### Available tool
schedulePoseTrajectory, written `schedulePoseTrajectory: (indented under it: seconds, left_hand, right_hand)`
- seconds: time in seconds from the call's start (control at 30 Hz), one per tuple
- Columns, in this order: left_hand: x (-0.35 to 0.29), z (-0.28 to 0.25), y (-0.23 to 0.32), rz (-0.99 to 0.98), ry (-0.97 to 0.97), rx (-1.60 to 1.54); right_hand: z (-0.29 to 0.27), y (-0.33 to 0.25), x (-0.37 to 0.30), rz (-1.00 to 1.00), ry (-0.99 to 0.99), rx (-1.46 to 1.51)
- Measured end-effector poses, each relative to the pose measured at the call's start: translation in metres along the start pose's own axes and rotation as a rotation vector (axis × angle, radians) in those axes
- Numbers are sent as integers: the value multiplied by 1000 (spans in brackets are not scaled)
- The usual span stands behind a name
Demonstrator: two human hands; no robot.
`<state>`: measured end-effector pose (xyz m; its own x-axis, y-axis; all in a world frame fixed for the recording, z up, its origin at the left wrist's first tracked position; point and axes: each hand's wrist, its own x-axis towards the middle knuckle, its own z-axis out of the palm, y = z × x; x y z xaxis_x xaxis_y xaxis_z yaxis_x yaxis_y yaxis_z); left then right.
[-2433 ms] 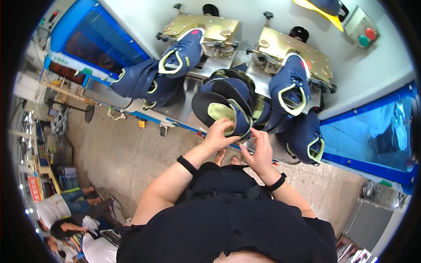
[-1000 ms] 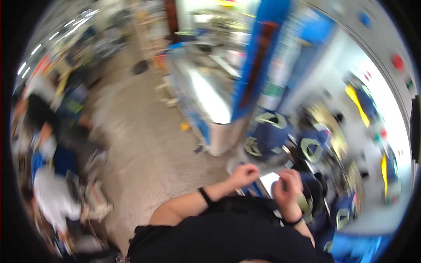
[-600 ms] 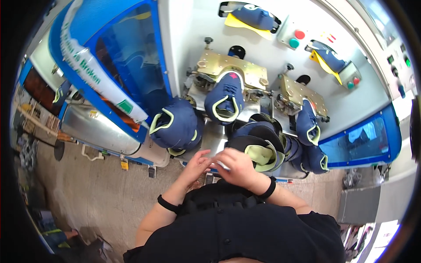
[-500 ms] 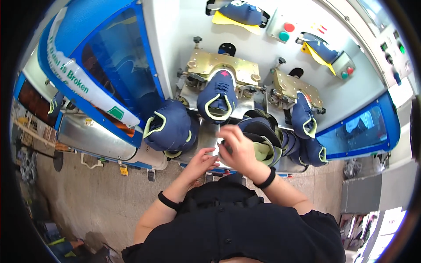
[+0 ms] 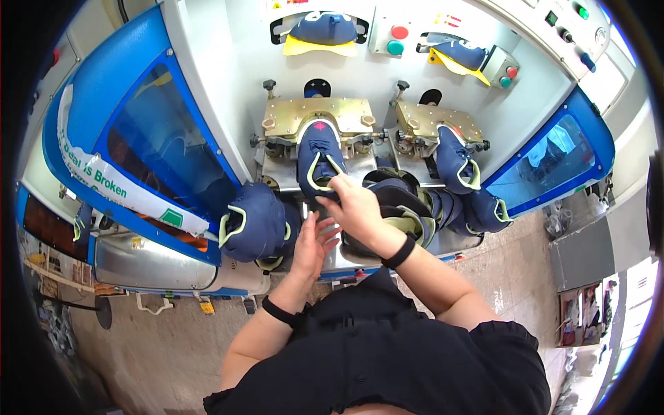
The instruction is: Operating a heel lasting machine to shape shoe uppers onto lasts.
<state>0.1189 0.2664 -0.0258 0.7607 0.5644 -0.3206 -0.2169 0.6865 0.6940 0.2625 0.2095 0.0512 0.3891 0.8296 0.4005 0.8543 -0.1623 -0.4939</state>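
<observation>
A navy shoe upper (image 5: 320, 147) with a pale green collar lining and a red mark at its front sits in the left metal clamp fixture (image 5: 311, 113). My right hand (image 5: 356, 211) reaches to its near end, thumb and fingers closed on the collar's rear edge. Just below and to the left, my left hand (image 5: 311, 243) is held with its fingers apart, nothing visible in it. A second navy upper (image 5: 455, 162) sits in the right clamp fixture (image 5: 443, 119).
Navy uppers are stacked at the left (image 5: 252, 221), with a row of more uppers (image 5: 408, 207) at the right. On the back wall are two moulds (image 5: 320, 47) with yellow edges and button boxes (image 5: 389, 33). Blue-framed doors (image 5: 166, 131) flank the machine.
My right hand has moved forward and left to the clamped upper's rear collar and closed on it. My left hand has risen and its fingers have spread. The view has shifted right.
</observation>
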Motion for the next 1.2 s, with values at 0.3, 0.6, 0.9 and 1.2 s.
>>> schedulePoseTrajectory:
  seconds: [0.3,0.6,0.9,1.2]
  left_hand:
    - [57,21,24,-23,125,-156]
    - [48,27,24,-83,69,-6]
    - [42,26,29,-77,120,38]
    - [43,29,26,-86,167,44]
  right_hand:
    - [6,-10,-92,-115,-120,369]
    - [110,145,-225,228,-1004,425]
    - [132,132,-222,270,-1049,86]
    - [134,129,-222,374,-1028,37]
